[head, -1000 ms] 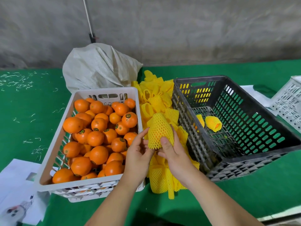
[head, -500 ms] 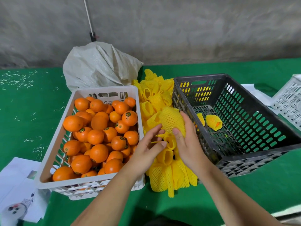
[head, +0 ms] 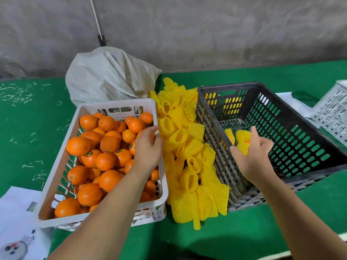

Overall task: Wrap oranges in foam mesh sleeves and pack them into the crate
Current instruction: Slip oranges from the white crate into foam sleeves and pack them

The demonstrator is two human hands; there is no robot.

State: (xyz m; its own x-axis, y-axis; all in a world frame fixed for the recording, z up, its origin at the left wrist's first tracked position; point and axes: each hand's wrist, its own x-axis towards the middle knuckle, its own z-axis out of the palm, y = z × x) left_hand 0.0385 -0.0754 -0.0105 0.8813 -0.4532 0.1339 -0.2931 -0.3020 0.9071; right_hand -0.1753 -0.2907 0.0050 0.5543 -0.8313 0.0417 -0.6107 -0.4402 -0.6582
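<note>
Right hand (head: 252,156) inside black crate (head: 300,102), grip curled round sleeved orange (head: 243,149). Left hand (head: 148,147) over white crate (head: 159,184) oranges (head: 105,160), grip loose, holding nothing.

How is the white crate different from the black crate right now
The white crate is heaped with bare oranges; the black crate holds only a few wrapped oranges. The white crate sits left of the foam sleeves, the black one right of them. The left hand reaches over the white crate; the right hand is over the black one. Both are slotted plastic crates on the green table.
</note>
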